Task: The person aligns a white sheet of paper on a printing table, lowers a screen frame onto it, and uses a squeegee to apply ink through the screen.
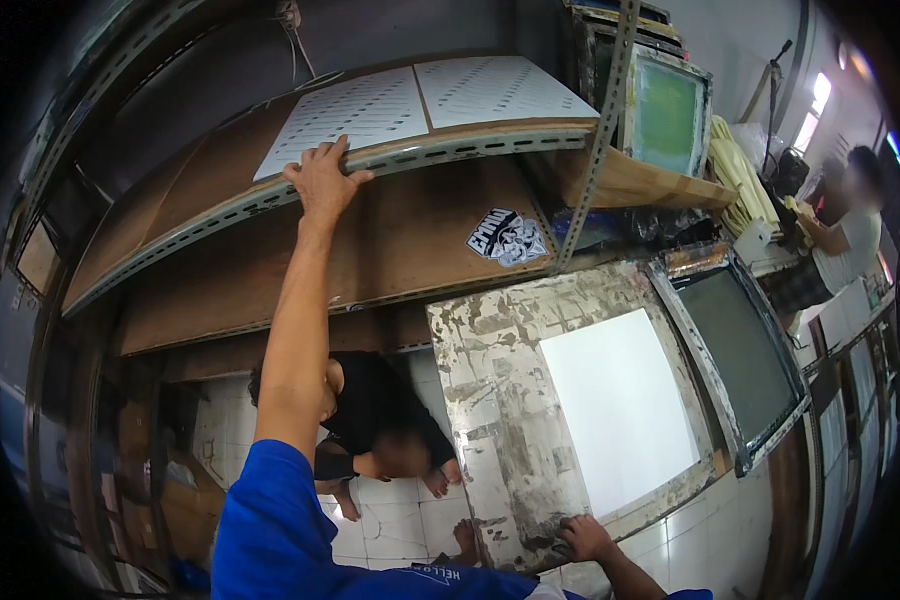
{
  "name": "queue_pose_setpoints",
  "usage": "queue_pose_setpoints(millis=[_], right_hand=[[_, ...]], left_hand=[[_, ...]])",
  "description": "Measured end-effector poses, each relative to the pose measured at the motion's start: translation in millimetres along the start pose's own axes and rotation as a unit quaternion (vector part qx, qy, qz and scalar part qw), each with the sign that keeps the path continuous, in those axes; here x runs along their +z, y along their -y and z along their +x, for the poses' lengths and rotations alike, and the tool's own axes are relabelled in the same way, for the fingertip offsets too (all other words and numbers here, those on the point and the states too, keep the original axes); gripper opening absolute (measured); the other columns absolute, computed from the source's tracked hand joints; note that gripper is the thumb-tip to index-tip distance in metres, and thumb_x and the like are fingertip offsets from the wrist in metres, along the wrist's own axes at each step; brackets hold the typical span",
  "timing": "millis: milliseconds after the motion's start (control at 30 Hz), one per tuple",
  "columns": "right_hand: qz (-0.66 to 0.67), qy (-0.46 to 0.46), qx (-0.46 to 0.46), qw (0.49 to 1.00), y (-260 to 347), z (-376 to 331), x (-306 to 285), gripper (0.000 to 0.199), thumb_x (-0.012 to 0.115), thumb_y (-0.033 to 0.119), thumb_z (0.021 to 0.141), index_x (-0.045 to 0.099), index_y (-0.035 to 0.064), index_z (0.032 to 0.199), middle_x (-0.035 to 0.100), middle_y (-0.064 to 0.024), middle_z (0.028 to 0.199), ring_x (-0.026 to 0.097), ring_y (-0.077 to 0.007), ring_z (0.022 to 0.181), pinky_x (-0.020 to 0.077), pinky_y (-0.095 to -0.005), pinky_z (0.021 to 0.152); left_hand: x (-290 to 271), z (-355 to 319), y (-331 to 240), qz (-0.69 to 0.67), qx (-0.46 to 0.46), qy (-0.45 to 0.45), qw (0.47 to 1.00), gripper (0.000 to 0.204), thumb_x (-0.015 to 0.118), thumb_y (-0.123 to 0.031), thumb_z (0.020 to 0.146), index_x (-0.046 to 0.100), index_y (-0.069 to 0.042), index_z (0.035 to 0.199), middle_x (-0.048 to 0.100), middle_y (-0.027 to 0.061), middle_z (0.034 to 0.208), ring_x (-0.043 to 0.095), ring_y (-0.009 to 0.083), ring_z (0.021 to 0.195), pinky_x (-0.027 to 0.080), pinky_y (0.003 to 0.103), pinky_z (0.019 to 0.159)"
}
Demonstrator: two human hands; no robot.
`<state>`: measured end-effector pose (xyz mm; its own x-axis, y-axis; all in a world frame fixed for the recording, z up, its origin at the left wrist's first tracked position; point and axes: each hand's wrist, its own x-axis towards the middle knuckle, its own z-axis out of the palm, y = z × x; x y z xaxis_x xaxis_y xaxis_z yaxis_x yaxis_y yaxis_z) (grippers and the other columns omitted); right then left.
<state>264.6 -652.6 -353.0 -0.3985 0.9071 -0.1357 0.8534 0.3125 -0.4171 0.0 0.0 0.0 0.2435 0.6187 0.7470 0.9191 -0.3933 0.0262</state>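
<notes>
Blank white sheet (625,410): lying flat on the right half of the stained table (500,360), near a dark framed screen (745,345) overlapping the table's right side in this view. Looking like paper or thin card, so probably handling light and flexible, sagging in the middle when lifted from one end, and creasing or marking quickly under a hard thumb. Perhaps sliding on the smoother patches, though not showing that for certain. Best taking hold by two opposite edges, supporting both sides with flat fingers rather than squeezing one spot. Resting the right hand (585,538) at the table's near edge, just below the sheet's near left corner, with fingers curling; not showing whether pinching anything, so leaving that grip impossible to tell. Resting the left hand (323,180) on the shelf's slotted metal rail (460,148), with thumb and fingers spread, beside two printed sheets (360,108); not visibly pinching either, and leaving fingertip contact with the left one uncertain. Judging that pair as similarly thin and bendy, and best lifting by the margins, avoiding the printed rows in case of smudging.
</notes>
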Motion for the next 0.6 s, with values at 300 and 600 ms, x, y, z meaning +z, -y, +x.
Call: queue_pose_setpoints(millis=[300,600], right_hand=[[0.004,0.003,0.005,1.000,-2,-6,-1,0.042,0.068,0.033,0.073,0.063,0.0119,0.109,0.058,-0.0104,0.109,0.054,-0.0290,0.098,0.0426,-0.0397,0.085],[0.012,-0.080,-0.001,0.997,6,-10,-2,0.038,0.071,0.035,0.073,0.060,0.0101,0.101,0.056,-0.0125,0.107,0.052,-0.0315,0.099,0.0423,-0.0426,0.084]], left_hand=[[-37,-34,-5,-0.036,0.126,-0.188,0.973,0.010,0.077,-0.015,0.070,0.071,-0.015,0.079,0.067,-0.0048,0.082,0.058,0.0171,0.090,0.034,0.039,0.087],[-135,-131,-102,-0.084,0.185,-0.226,0.953,0.007,0.071,-0.009,0.070,0.068,-0.012,0.076,0.066,-0.0024,0.081,0.060,0.0188,0.087,0.038,0.038,0.082]])
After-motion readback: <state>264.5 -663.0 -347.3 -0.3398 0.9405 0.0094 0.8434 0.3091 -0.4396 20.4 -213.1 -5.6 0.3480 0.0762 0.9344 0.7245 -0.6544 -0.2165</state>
